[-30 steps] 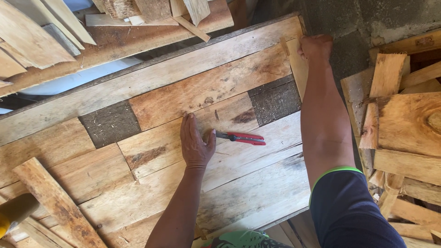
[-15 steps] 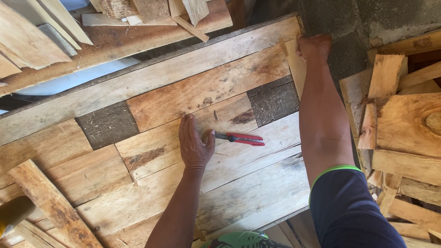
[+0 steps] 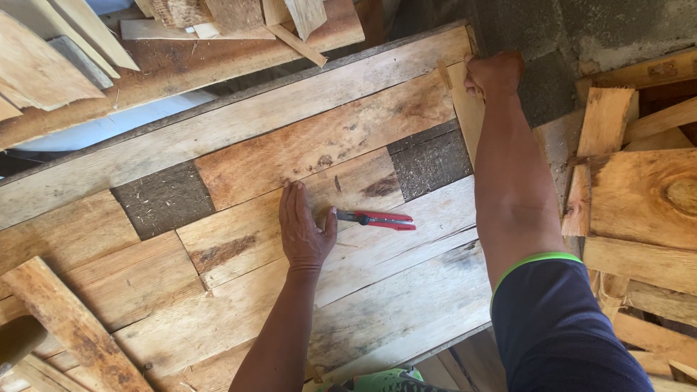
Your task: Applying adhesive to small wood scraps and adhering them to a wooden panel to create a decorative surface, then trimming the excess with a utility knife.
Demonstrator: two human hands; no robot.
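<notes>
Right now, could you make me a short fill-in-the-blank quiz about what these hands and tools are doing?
1. The left hand lies flat on the ____ panel.
2. The pliers have ____ handles.
3. The right hand grips the panel's far ____.
4. The pliers lie just to the ____ of the left hand.

Missing words: wooden; red; edge; right

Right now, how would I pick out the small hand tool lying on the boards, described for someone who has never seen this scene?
Start at the large panel of rough wooden planks filling the middle of the view. The left hand lies flat on its centre. Just beside that hand's thumb lie the red-handled pliers, flat on a pale plank, the only red and metal thing among bare wood.
</notes>
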